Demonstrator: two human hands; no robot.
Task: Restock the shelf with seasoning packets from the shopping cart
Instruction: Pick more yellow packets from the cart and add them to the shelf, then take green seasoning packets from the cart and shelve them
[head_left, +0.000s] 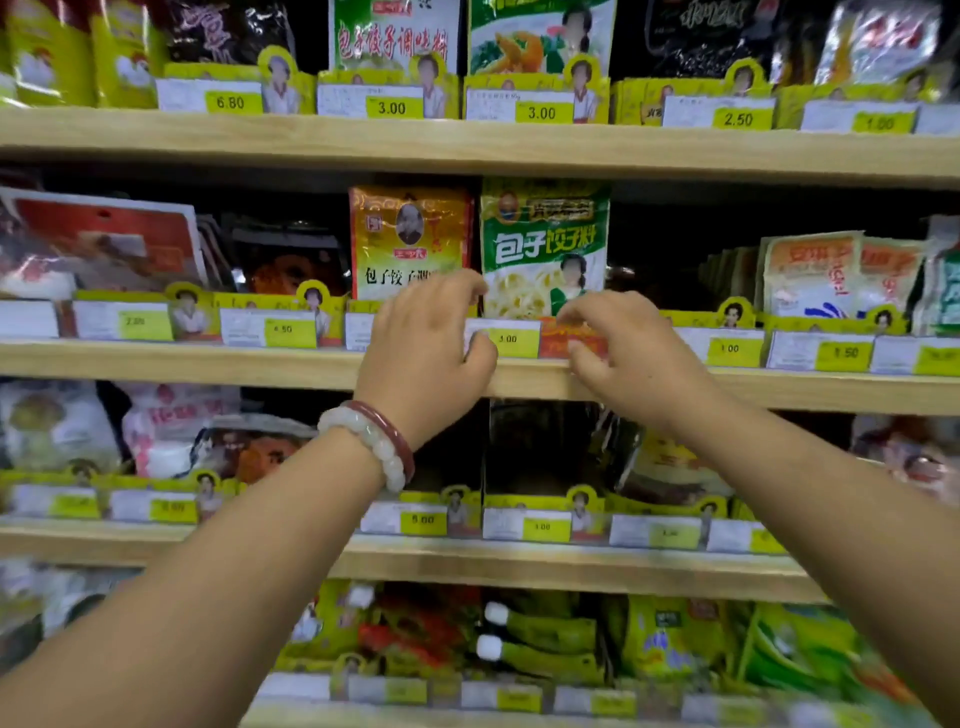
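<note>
A green-and-white seasoning packet (544, 244) stands upright on the second wooden shelf (208, 364), next to a yellow-orange packet (410, 239) on its left. My left hand (426, 343) hovers at the shelf's front, fingers curled and apart, in front of the yellow packet's lower edge and the price tag (511, 339). My right hand (618, 348) is just right of it, fingertips near the green packet's bottom and a red label (558, 340). Neither hand clearly grips anything. The shopping cart is out of view.
Four wooden shelves carry rows of packets behind yellow card dividers with price tags. The slot right of the green packet (654, 260) is dark and looks empty. Bracelets (374, 441) sit on my left wrist. Green bottles (540, 639) lie on the bottom shelf.
</note>
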